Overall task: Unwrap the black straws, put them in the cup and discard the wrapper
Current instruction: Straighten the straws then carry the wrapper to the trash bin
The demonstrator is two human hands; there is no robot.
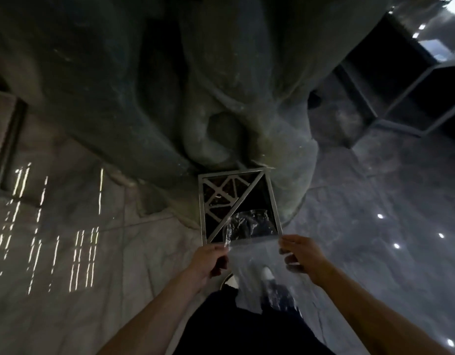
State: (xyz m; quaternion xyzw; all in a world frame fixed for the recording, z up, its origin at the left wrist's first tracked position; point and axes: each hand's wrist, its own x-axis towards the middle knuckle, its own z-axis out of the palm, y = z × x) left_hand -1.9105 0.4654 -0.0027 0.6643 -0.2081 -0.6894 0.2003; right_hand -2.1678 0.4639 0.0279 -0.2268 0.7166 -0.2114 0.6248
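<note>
A dim interior: pale marble floor tiles (67,290) streaked with slatted light at left, glossy dark flooring (387,201) dotted with ceiling-light reflections at right, a massive grey sculpted stone form (119,85) rising ahead.

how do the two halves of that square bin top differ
On the square metal-framed bin top, the left triangular half is filled with criss-cross metal bars; the right triangular half is an open dark hole. The clear plastic wrapper hangs over the right half only. Both share the diagonal bar.
</note>
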